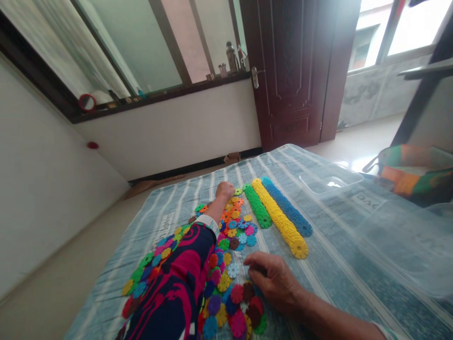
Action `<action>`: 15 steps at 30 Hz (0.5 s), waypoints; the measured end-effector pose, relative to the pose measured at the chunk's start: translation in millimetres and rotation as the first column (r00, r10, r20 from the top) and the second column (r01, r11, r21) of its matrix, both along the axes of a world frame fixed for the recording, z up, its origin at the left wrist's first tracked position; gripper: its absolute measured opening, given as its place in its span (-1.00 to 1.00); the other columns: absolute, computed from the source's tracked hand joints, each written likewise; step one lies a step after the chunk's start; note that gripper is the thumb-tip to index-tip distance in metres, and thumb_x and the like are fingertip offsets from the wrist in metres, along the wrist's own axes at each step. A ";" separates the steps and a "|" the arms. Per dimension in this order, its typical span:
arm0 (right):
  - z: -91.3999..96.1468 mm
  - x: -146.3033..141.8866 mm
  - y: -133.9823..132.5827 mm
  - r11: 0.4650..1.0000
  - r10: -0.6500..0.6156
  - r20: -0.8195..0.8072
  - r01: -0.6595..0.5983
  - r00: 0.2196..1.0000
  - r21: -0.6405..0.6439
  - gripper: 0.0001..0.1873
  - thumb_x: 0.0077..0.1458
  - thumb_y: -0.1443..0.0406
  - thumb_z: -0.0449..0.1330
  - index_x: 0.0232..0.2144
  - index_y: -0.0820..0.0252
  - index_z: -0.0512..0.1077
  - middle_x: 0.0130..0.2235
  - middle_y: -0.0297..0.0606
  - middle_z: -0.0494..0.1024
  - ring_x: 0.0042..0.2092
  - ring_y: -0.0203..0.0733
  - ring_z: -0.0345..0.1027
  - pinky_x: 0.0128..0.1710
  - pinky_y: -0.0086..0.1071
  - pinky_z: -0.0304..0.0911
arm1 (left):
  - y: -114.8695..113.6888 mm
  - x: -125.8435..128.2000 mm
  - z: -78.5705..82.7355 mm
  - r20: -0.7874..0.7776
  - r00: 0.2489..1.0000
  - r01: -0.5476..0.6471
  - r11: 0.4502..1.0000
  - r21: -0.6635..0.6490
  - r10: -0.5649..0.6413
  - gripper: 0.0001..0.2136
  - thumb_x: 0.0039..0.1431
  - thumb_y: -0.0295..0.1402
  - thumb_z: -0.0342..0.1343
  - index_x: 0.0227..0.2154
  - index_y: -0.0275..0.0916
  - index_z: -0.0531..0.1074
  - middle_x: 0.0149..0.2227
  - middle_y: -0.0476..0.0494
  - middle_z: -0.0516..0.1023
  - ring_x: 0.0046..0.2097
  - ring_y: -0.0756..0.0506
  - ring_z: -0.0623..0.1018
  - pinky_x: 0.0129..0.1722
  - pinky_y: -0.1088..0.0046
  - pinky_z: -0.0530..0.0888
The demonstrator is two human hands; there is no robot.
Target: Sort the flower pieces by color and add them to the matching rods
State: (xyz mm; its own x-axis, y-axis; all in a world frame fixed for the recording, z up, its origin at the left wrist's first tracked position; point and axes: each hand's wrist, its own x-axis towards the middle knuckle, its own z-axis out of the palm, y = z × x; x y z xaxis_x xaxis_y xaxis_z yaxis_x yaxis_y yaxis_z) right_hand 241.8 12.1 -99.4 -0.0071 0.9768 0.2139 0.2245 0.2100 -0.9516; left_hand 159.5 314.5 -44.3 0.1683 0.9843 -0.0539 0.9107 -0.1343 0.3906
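Hands apart: left hand (225,190) balled at the far edge of the loose discs (230,241), grip unclear; right hand (271,278) curled over them, short of the colour-sorted stacks (279,217), lined up singly by colour.

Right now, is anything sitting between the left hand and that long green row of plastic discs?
Yes: one loose lime-green disc lies flat on the striped blanket, between the left hand and the top end of the green row. Nothing else shows there.
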 end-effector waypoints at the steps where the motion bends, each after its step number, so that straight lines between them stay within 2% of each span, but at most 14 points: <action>1: 0.4 0.1 -0.1 1.000 0.001 0.000 -0.001 1.000 0.001 -0.75 -0.01 0.39 0.09 -0.31 0.16 0.54 -0.50 -0.39 0.46 -0.41 -0.27 0.35 -0.33 -0.43 0.21 | -3.2 -1.3 1.3 -0.014 1.000 0.017 1.000 0.007 -0.017 -0.65 0.25 -0.23 0.16 0.04 -0.24 0.39 0.05 -0.19 0.45 0.01 -0.19 0.51 -0.07 0.17 0.53; 7: -1.5 0.1 -2.3 1.000 -0.007 -0.001 0.007 1.000 0.000 -0.74 0.01 0.34 0.09 -0.28 0.17 0.55 -0.45 -0.33 0.53 -0.38 -0.23 0.39 -0.30 -0.40 0.26 | -32.0 -6.0 2.2 -0.091 0.993 0.083 0.993 0.084 -0.076 -0.66 0.26 -0.21 0.14 0.01 -0.28 0.42 0.02 -0.20 0.49 -0.02 -0.18 0.52 -0.06 0.17 0.52; 11: -8.4 0.9 -4.7 1.000 -0.007 -0.010 0.007 1.000 -0.017 -0.75 0.04 0.26 0.11 -0.28 0.15 0.55 -0.43 -0.30 0.56 -0.36 -0.18 0.43 -0.29 -0.37 0.30 | -56.1 -2.8 -5.8 -0.139 0.988 0.088 0.985 0.145 -0.068 -0.63 0.22 -0.20 0.17 0.01 -0.29 0.44 -0.04 -0.30 0.55 0.02 -0.24 0.52 -0.06 0.30 0.47; 15: -13.5 4.1 -7.3 0.999 0.002 -0.004 -0.002 1.000 -0.036 -0.73 0.07 0.20 0.12 -0.27 0.15 0.56 -0.35 -0.26 0.60 -0.29 -0.13 0.47 -0.26 -0.35 0.33 | -74.4 -0.6 -13.5 -0.223 0.968 0.151 0.979 0.137 -0.118 -0.66 0.27 -0.20 0.13 0.04 -0.25 0.40 0.03 -0.24 0.48 0.00 -0.18 0.52 -0.03 0.15 0.50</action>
State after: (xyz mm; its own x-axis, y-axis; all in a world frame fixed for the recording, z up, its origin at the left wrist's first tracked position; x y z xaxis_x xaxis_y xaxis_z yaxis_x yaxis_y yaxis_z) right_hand 245.9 4.9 -112.9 -0.0080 0.9839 0.1783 0.2204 0.1757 -0.9595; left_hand 158.9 240.1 -57.7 0.3002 0.9528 0.0449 0.9400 -0.3035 0.1560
